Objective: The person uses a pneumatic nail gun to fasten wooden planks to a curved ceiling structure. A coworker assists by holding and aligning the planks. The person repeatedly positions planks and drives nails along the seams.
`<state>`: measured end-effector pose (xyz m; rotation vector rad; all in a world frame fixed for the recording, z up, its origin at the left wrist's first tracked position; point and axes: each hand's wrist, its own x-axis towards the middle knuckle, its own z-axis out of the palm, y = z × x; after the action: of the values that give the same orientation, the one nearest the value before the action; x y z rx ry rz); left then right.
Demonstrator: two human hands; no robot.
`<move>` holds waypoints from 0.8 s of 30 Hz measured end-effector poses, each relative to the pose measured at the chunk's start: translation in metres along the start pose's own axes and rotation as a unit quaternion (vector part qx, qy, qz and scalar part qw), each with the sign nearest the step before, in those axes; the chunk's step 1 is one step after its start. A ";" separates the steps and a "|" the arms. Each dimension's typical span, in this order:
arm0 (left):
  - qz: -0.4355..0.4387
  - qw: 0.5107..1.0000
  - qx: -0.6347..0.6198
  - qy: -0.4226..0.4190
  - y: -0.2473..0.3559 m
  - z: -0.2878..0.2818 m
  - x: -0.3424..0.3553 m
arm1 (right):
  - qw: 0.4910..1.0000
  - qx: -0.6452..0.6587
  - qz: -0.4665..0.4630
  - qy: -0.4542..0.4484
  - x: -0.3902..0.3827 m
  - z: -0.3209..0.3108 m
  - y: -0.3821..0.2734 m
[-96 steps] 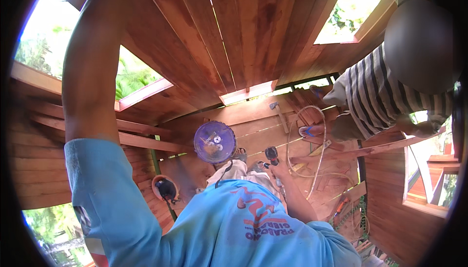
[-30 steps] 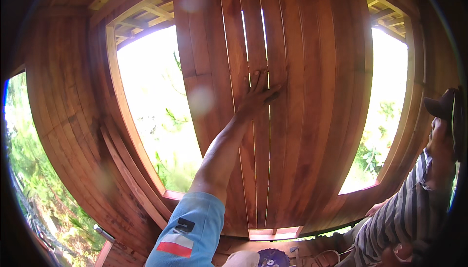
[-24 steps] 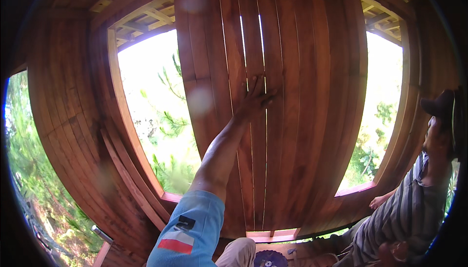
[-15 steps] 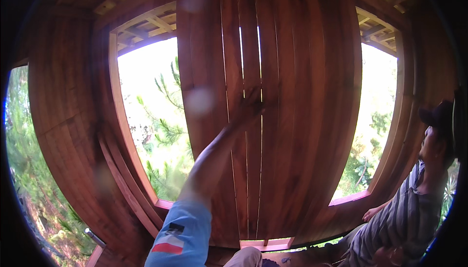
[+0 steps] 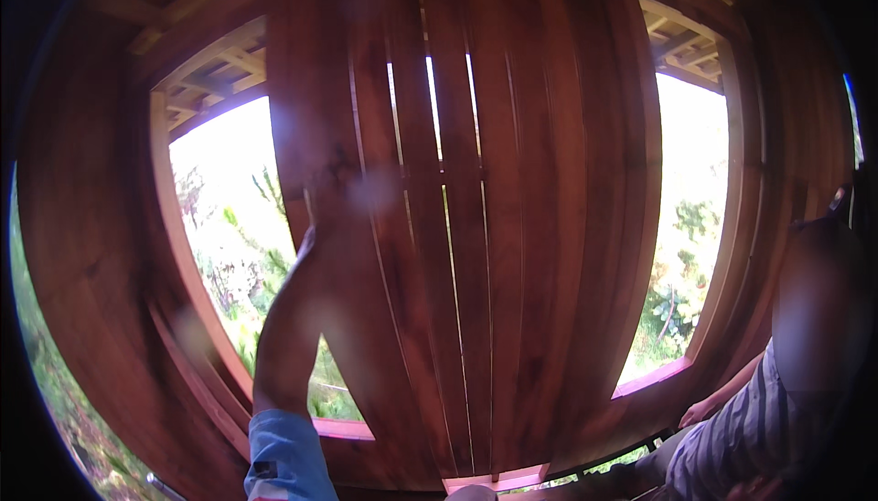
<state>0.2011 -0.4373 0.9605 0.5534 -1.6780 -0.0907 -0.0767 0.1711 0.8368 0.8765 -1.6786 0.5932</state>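
Note:
My left hand is raised against the dark brown plank wall, near the edge of the left window opening. Its fingers look spread on the boards and hold nothing I can see, though shadow and blur soften their outline. A light blue sleeve covers my upper arm, and the bare forearm reaches upward with the elbow bent. Narrow bright gaps run between several boards to the right of the hand. My right hand is out of view.
Window openings flank the planks, the left window and the right window, with greenery outside. A person in a striped shirt sits at the lower right, one hand low. A pinkish wooden piece lies low at the wall's foot.
My left hand has moved left across the boards, from beside the bright gaps toward the left window's edge. The view has shifted slightly, and the other person's head has turned blurry.

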 end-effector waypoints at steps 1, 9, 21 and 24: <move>-0.014 1.000 -0.015 -0.010 0.005 0.002 0.016 | 0.983 0.142 0.095 -0.071 -0.025 0.019 -0.020; 0.315 0.948 -0.025 -0.018 0.141 0.049 0.194 | 0.552 0.492 0.575 -0.351 -0.126 0.151 -0.159; 0.457 0.873 0.030 -0.171 0.352 0.137 0.371 | 0.462 0.504 0.664 -0.303 -0.010 0.135 -0.158; 0.530 0.816 0.043 -0.227 0.369 0.154 0.402 | 0.440 0.505 0.669 -0.324 0.017 0.128 -0.153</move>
<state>-0.0897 -0.3136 1.4312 -0.4476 -2.2474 0.7213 -0.0323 -0.0218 0.8098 0.1890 -2.4920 2.9178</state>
